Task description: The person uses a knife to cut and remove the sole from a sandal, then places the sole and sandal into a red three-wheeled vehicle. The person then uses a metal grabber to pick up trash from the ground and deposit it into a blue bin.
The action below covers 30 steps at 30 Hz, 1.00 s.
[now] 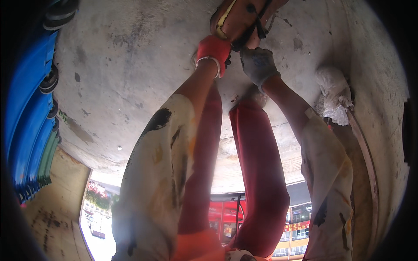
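A brown, leather-like padded thing (244, 19) lies at the top of the head view, partly cut off by the frame. Its left side has a split edge showing yellow, and black straps (257, 27) cross its right part. My left hand (213, 50), in a red glove with dark fingertips, is closed right at its lower left edge. Just to the right, my right hand (259, 65) in a grey glove makes a fist below the straps. What the fingers of either hand grip is hidden. White bands circle both wrists. My stained, light sleeves reach in from below.
Blue wheeled bins (26, 100) and a green one (48, 158) line the left side. Against the right wall lies a white plastic bag (335, 93) beside a long narrow bar (365, 161). My dark red trouser legs (259, 152) stand between my arms on stained concrete (130, 56).
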{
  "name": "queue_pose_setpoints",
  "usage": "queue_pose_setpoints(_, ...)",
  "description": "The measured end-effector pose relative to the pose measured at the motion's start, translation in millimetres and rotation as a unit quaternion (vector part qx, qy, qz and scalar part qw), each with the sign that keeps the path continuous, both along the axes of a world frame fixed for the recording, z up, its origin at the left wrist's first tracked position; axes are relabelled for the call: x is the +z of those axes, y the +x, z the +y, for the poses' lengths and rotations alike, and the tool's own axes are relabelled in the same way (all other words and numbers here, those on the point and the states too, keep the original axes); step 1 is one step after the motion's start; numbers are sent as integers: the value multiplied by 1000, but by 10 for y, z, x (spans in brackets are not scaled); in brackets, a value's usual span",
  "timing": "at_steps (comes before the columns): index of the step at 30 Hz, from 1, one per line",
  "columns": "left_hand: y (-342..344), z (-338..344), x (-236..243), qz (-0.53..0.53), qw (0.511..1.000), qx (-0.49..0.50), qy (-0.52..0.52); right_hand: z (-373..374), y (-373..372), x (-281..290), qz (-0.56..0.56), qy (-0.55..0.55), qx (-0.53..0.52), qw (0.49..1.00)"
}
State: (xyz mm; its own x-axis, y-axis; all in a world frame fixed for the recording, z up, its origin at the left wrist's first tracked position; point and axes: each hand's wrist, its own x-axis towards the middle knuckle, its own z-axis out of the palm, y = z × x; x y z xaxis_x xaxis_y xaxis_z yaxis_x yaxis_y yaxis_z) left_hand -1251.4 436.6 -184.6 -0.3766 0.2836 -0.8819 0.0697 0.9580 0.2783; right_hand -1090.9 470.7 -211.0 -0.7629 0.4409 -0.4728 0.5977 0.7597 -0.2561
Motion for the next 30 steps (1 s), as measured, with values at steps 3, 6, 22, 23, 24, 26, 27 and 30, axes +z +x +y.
queue_pose_setpoints(3,-126,-362,-414,193,906,-358,115,69,101,-36,29,9,-3,1000)
queue_pose_setpoints(6,-83,-277,-338,154,922,-346,83,53,602,-101,-3,27,48,998)
queue_pose_setpoints(22,58,-300,-384,2,956,-290,33,-85,197,144,-15,-40,0,999)
queue_pose_setpoints(23,88,-322,-398,-26,972,-231,33,-70,210,168,-17,-62,-11,998)
queue_pose_setpoints(24,81,-325,-385,-52,983,-172,33,-57,210,191,-21,-55,7,998)
queue_pose_setpoints(26,85,-325,-359,-101,992,-80,17,-31,209,236,-28,-42,42,998)
queue_pose_setpoints(27,83,-211,-165,-129,990,-52,2,-3,214,258,-25,-38,41,998)
queue_pose_setpoints(30,20,-246,-179,-126,989,-69,26,-39,122,278,-17,-29,43,998)
